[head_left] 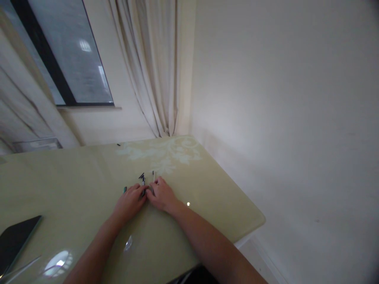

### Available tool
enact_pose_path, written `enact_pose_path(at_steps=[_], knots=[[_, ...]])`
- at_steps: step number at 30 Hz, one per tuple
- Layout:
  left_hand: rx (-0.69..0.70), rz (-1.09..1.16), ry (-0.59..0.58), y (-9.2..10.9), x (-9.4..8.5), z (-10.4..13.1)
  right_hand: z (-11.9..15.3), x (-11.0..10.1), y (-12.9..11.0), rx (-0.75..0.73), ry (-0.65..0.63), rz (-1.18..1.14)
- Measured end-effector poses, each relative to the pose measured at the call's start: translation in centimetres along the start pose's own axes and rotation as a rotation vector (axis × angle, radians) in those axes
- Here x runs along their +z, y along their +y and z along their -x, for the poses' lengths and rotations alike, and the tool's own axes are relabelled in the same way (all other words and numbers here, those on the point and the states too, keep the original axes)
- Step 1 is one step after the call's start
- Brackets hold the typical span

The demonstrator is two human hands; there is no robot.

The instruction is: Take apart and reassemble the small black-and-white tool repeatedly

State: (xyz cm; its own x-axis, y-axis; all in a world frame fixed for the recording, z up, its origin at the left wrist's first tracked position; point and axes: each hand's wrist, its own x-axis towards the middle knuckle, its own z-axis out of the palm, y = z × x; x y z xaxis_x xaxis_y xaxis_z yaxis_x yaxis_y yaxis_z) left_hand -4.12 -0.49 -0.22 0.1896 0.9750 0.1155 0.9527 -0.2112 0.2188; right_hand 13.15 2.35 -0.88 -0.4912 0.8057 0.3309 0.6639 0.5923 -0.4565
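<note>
My left hand (130, 202) and my right hand (161, 195) meet low over the glossy pale green table (201, 183), fingertips almost touching. Both have bent, closed fingers, and what lies between them is mostly covered and too small to name. Just beyond the left fingers sticks up a thin black piece with a forked top (142, 176). A slim white stick with a dark tip (153, 175) shows past the right fingers. Beside the left knuckles is a small green and black object (124, 189), partly hidden by the hand.
A dark flat panel (18, 241) lies at the table's left front. One tiny black piece (119, 144) is near the far edge. Beyond the table hang cream curtains (156, 71) beside a window (74, 51). A white wall (281, 118) runs along the right.
</note>
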Motion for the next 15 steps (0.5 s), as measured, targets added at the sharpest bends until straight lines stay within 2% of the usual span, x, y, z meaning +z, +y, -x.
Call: enact_pose_path(at_steps=[5, 10, 15], knots=[[-0.044, -0.006, -0.02, 0.75, -0.05, 0.05, -0.07, 0.09, -0.09, 0.025, 0.009, -0.006], [-0.047, 0.032, -0.038, 0.69, -0.2, 0.18, -0.12, 0.18, -0.1, 0.032, 0.004, -0.023], [-0.135, -0.036, -0.064, 0.93, -0.43, 0.45, -0.21, -0.02, -0.41, 0.062, 0.077, -0.075]])
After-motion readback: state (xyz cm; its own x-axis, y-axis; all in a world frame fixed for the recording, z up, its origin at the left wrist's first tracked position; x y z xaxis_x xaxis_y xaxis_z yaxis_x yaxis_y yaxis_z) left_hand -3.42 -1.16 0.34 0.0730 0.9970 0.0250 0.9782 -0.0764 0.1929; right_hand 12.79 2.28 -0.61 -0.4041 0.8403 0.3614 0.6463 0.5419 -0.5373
